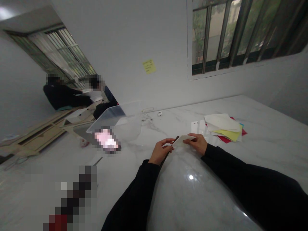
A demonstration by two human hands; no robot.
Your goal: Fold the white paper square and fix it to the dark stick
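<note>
Both my hands meet over the white marble table (192,192) on a small cream-white piece of paper (184,139). My left hand (160,150) pinches its left end, where a thin dark strip shows under the sheet. My right hand (197,142) is closed on its right edge. The paper is lifted a little above the tabletop. Both arms wear black sleeves.
A stack of white, yellow and red paper sheets (225,128) lies to the right, with clear plastic sleeves (198,126) beside it. A clear plastic box (115,123) stands at the left, a white cable (146,115) behind it. Two people sit far left. A yellow sticky note (149,66) is on the wall.
</note>
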